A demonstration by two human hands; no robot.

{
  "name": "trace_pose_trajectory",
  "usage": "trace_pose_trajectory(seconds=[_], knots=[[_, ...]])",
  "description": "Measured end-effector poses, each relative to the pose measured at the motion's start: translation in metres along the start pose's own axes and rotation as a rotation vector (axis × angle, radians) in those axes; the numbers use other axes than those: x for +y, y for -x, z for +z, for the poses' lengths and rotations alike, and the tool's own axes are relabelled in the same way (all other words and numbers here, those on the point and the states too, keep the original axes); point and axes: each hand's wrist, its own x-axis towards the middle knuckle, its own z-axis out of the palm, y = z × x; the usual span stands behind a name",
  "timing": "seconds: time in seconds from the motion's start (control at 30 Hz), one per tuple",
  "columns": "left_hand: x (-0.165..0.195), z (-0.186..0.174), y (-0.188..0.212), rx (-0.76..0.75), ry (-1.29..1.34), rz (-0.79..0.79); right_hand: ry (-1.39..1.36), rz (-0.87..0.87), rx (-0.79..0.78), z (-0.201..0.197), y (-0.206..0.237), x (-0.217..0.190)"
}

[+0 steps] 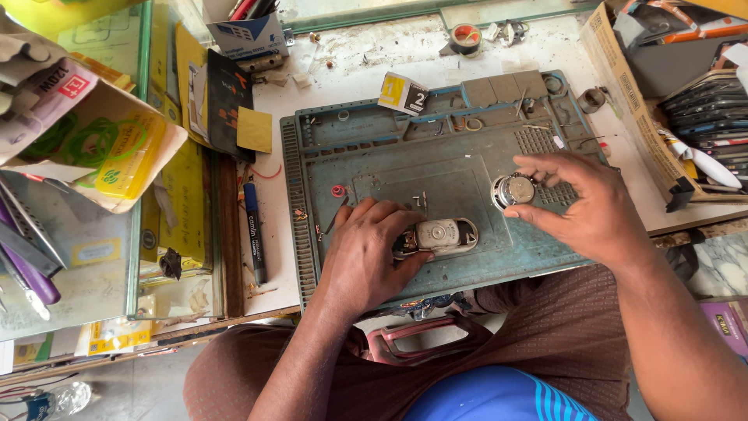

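Observation:
On a teal repair mat [374, 156] lies a small oval grey device with a round metal centre [440, 235]. My left hand [366, 253] rests on the mat with its fingertips pressed on the device's left end. To the right, my right hand [580, 199] holds a small round silver speaker-like part [514, 190] between thumb and fingers, just above the mat. A tiny red ring [338, 190] and small metal bits lie on the mat near my left hand.
A blue marker [254, 230] lies left of the mat on the white worktop. A cardboard box with stacked phones [701, 109] stands at right. A tape roll [466, 37] sits at the back. Yellow packets and a glass case [101, 171] crowd the left side.

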Motion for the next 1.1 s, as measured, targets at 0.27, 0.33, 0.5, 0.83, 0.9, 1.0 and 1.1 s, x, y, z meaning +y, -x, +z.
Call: trace_pose_trajectory(seconds=[0.27,0.33,0.5,0.83,0.9,1.0,1.1], knots=[[-0.001,0.002,-0.001,-0.035,-0.005,-0.052,-0.228,-0.208,-0.165,0.019,-0.013,-0.043],[-0.001,0.000,0.001,-0.023,0.011,-0.058,-0.136,-0.246,-0.200,0.028,-0.017,-0.054],[-0.004,-0.004,0.004,-0.008,0.019,-0.051,-0.095,-0.203,-0.234,0.038,-0.022,-0.071],[-0.009,0.003,0.005,0.021,0.013,-0.031,-0.139,-0.097,-0.279,0.045,-0.016,-0.060],[-0.008,0.004,0.004,0.014,0.019,-0.050,-0.184,-0.081,-0.282,0.045,-0.015,-0.058],[-0.008,0.005,0.003,0.005,0.015,-0.065,-0.211,-0.066,-0.291,0.045,-0.015,-0.056],[-0.007,0.006,0.003,0.009,-0.004,-0.050,-0.209,-0.112,-0.294,0.043,-0.014,-0.054]])
